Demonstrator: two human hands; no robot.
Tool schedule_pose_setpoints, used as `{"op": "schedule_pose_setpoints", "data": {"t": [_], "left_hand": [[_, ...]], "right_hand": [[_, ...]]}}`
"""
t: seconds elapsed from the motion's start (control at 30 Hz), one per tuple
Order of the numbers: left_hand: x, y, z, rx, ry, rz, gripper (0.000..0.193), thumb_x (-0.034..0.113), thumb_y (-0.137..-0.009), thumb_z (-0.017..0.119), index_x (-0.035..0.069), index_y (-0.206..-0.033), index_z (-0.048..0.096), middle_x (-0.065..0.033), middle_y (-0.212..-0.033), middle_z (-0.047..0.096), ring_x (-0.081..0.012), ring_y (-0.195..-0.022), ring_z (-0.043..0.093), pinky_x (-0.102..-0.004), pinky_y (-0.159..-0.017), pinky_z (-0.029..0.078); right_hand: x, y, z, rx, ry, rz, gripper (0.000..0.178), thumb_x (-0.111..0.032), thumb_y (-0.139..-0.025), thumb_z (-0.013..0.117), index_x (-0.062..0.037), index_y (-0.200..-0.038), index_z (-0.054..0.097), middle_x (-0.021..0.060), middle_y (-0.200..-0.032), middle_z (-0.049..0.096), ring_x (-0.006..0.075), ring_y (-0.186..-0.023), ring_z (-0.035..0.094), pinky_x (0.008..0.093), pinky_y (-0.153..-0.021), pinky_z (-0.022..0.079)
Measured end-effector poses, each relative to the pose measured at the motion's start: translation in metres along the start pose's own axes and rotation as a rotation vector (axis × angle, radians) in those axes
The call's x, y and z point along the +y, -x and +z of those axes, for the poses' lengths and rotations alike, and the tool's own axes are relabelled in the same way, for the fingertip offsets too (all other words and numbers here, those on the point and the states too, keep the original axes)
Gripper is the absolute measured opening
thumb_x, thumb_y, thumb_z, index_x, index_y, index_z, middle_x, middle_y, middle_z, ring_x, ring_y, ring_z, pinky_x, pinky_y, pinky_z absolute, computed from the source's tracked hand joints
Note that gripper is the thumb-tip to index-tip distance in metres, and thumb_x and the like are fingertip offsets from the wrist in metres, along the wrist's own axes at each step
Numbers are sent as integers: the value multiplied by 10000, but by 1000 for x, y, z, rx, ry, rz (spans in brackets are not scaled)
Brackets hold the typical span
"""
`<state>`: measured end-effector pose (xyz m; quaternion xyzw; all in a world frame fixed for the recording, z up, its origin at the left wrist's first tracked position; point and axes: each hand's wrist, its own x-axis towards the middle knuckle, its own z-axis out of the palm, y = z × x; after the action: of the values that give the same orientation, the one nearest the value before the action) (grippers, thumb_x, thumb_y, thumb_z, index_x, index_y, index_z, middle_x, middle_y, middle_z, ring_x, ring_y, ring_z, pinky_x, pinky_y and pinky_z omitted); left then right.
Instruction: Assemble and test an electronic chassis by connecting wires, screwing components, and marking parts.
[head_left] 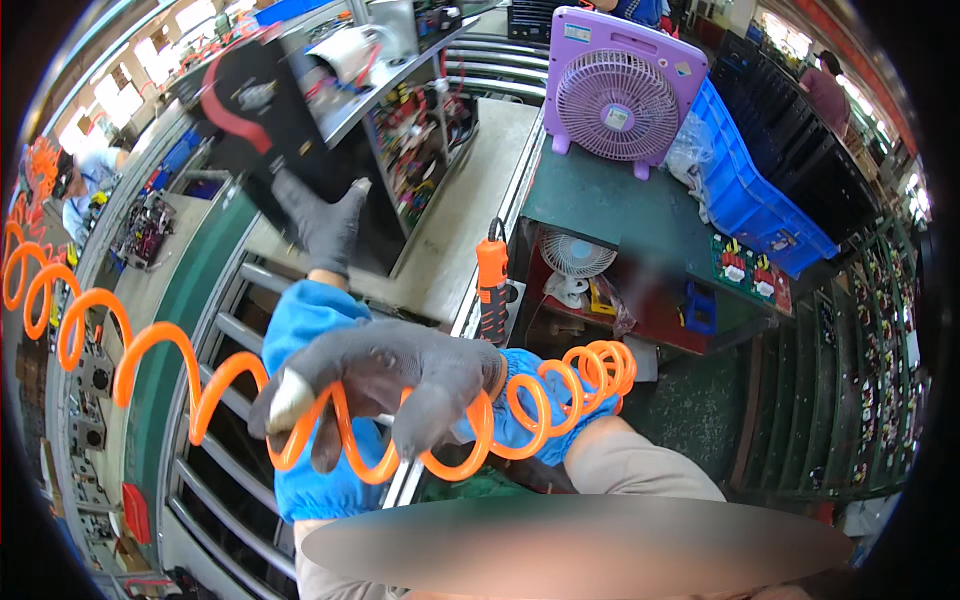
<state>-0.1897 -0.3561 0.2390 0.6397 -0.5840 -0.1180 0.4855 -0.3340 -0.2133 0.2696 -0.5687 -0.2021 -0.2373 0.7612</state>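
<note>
My left hand (328,222), in a grey glove, reaches forward with thumb and fingers apart against a black panel with a red curved stripe (285,120). The panel is tilted and blurred; how its far edge is supported is hidden. Beside it stands an open black computer case (425,150) with wires and boards inside. My right hand (390,375), also gloved, with one pale bare-looking fingertip, crosses over my left forearm. Its fingers are bent but spread from the thumb. Loops of an orange coiled hose (445,470) hang across this hand without being visibly gripped.
An orange-and-black power screwdriver (492,275) hangs upright by the rail. A purple box fan (620,105) stands on a green bench (600,200) beside a blue crate (765,190). Metal rollers (225,495) run at lower left. Another person (825,90) is at far right.
</note>
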Motion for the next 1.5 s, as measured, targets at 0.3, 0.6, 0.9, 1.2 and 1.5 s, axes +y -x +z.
{"op": "schedule_pose_setpoints", "data": {"t": [0.3,0.6,0.9,1.2,1.5], "left_hand": [[-120,167,-137,-740,-51,-237,664,466,-841,559,40,-1334,431,-171,-1339,459,-304,-1260,407,-355,-1061,296],[-162,518,-425,443,-751,-851,552,378,-815,580,48,-1251,504,-180,-1296,487,-297,-1170,478,-393,-1001,362],[-271,614,-548,993,-784,-844,565,288,-712,655,31,-1194,514,-205,-1198,528,-346,-1131,485,-402,-973,382],[-295,579,-569,1184,-678,-1065,562,259,-675,634,67,-1190,521,-245,-1136,543,-396,-1057,523,-430,-927,415],[-280,540,-502,1078,-589,-1068,545,204,-730,578,60,-1243,458,-252,-1110,553,-411,-1045,526,-448,-910,414]], "right_hand": [[57,23,7,633,-280,-121,546,-274,-815,632,-19,-1268,464,175,-1301,446,258,-1135,489,374,-928,426],[201,35,16,709,102,465,286,-304,-852,600,-54,-992,595,-4,-835,580,92,-737,544,265,-655,466],[317,44,135,83,1772,292,364,-223,-714,647,-59,-1034,592,134,-1093,536,331,-1075,455,436,-935,378],[320,43,142,68,1779,276,366,-199,-674,628,-61,-1011,591,131,-1056,536,328,-1061,463,451,-936,359],[309,36,148,36,1755,218,367,-152,-715,586,-24,-1056,538,134,-1068,519,320,-1027,465,444,-934,362]]}}
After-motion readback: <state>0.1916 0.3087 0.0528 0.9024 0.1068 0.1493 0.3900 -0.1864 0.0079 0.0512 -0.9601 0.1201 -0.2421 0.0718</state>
